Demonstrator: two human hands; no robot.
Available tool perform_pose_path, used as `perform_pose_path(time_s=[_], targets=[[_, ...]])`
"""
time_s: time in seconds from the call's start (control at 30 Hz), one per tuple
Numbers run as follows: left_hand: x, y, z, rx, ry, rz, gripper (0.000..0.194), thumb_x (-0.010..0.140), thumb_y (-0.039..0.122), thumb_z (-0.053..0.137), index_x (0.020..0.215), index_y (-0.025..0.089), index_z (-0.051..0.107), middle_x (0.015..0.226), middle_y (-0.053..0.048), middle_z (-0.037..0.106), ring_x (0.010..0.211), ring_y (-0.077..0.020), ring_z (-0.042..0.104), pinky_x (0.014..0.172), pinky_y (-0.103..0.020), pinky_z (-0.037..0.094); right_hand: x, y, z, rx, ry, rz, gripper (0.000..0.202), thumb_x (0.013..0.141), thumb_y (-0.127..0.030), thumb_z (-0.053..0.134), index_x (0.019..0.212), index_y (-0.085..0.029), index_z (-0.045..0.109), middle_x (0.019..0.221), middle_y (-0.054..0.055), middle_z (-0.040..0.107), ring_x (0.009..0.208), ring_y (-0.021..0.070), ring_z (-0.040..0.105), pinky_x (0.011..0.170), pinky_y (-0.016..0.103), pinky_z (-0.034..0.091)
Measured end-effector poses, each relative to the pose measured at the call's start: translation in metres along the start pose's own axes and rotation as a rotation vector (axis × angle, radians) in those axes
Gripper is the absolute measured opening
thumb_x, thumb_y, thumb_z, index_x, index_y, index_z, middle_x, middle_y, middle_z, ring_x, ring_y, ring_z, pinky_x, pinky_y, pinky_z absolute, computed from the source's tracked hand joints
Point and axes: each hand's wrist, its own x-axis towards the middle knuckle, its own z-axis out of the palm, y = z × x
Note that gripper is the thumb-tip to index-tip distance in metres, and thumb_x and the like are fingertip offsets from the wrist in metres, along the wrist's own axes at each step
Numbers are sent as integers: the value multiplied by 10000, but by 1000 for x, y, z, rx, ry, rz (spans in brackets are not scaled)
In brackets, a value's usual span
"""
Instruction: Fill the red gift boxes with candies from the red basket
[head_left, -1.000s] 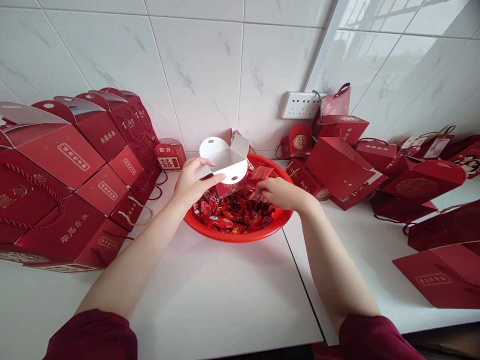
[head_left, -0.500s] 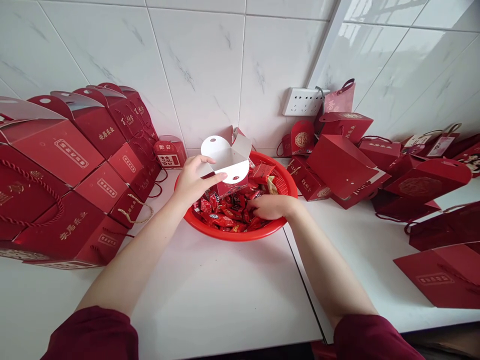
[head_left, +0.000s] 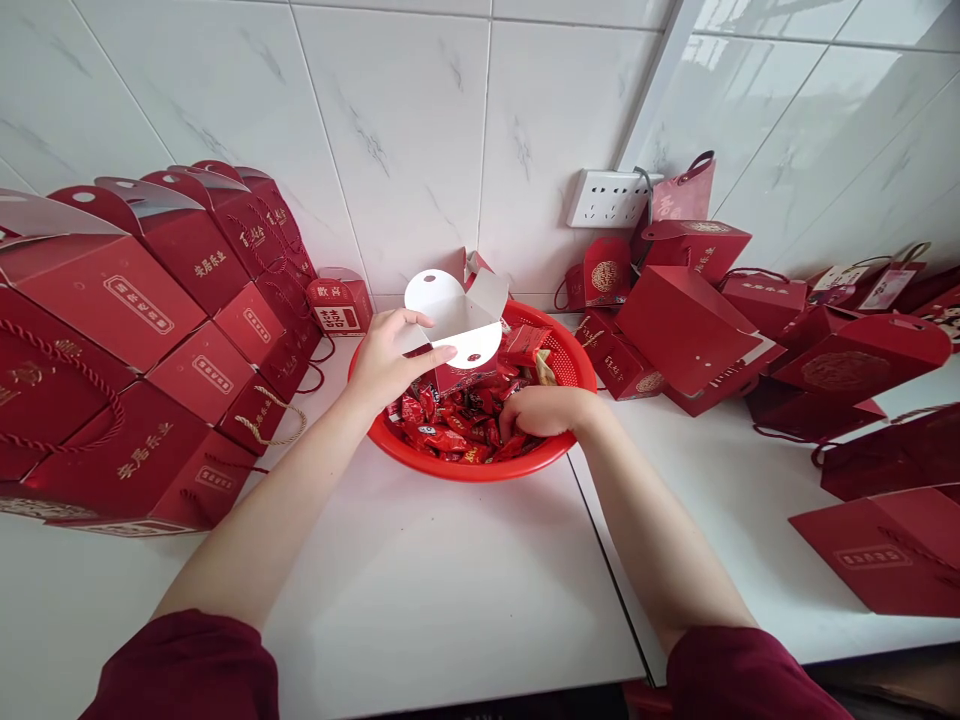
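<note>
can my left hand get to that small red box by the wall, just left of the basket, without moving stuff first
Probably not straight away. The left hand is holding the open gift box over the red basket. The small red box stands near it with bare counter between, so the path looks free once the hand lets go.

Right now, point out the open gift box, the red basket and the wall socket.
open gift box [head_left: 459, 318]: head view, white inside of its flap.
red basket [head_left: 577, 362]: head view, right rim.
wall socket [head_left: 606, 198]: head view, white faceplate.
</note>
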Motion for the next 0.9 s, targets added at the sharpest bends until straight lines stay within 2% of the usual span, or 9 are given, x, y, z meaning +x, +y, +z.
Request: perform_pose_path(time_s=[0.13, 0.2, 0.3, 0.37, 0.47, 0.6, 0.7, 0.77, 0.9], targets=[[0, 2, -1, -50, -40, -37, 401, 700, 477, 822, 1012, 282, 665, 1257, -41, 613, 1210, -283, 563, 1048, -457, 414, -4, -3, -2, 3, 8, 10, 313, 912, -178, 525, 717, -191, 770, 813, 42, 746, 757, 168, 636, 728, 271, 448], [0, 2, -1, -50, -42, -36, 403, 697, 477, 823, 1011, 281, 663, 1253, -39, 611, 1217, -285, 557, 1058, -459, 404, -5, -4, -3, 3, -2, 31, 260, 887, -321, 631, 697, -204, 763, 745, 29, 719, 697, 169, 623, 672, 272, 441], [0, 2, -1, -38, -43, -41, 412, 693, 486, 823, 1016, 285, 664, 1250, -40, 604, 1229, -290, 549, 1066, -464, 399, -8, -6, -5, -14, -23, 48, 77, 785, -263, 741, 728, -221, 770, 737, 11, 712, 688, 169, 616, 625, 262, 421], [-1, 2, -2, -29, -47, -46, 420, 694, 491, 820, 1029, 294, 664, 1257, -40, 597, 1245, -297, 539, 1069, -472, 401, -14, -8, -8, -29, 1, 46, 82, 806, -224, 704, 752, -216, 765, 780, 21, 721, 706, 171, 613, 615, 267, 410], [0, 3, -4, -18, -88, -48, 427, 692, 485, 820, 1043, 303, 658, 1298, -33, 572, 1271, -298, 523, 1098, -479, 387, -33, -13, -16, 40, 114, -4, 161, 909, -270, 597, 860, -222, 742, 879, 19, 730, 756, 162, 622, 623, 260, 415], [0, 8, -6, -21, -337, -11, 429, 693, 480, 815, 1037, 291, 645, 1313, -37, 558, 1301, -302, 503, 1117, -491, 388, -73, -23, -29, 186, 352, -19, 292, 996, -412, 479, 969, -227, 704, 822, 6, 709, 699, 156, 612, 595, 266, 424], [0, 11, -8, -28, -474, 41, 427, 743, 528, 769, 1080, 301, 638, 1343, -46, 548, 1357, -306, 466, 1150, -509, 365, -94, -31, -32, 283, 541, -87, 294, 985, -450, 512, 1057, -257, 721, 910, 24, 733, 796, 180, 660, 676, 284, 480], [-3, 13, -9, -13, -417, 40, 485, 810, 589, 685, 1215, 337, 597, 1472, -54, 459, 1459, -317, 354, 1181, -527, 329, -96, -37, -29, 328, 672, -144, 254, 960, -421, 569, 1073, -269, 738, 999, 37, 744, 891, 202, 681, 755, 302, 513], [-11, 23, -13, 168, -120, 44, 612, 882, 603, 593, 1417, 335, 464, 1652, -83, 157, 1553, -368, 118, 1198, -576, 282, -79, -47, -20, 223, 961, -137, 109, 907, -260, 645, 964, -256, 737, 1013, 28, 749, 906, 207, 682, 806, 323, 526]])
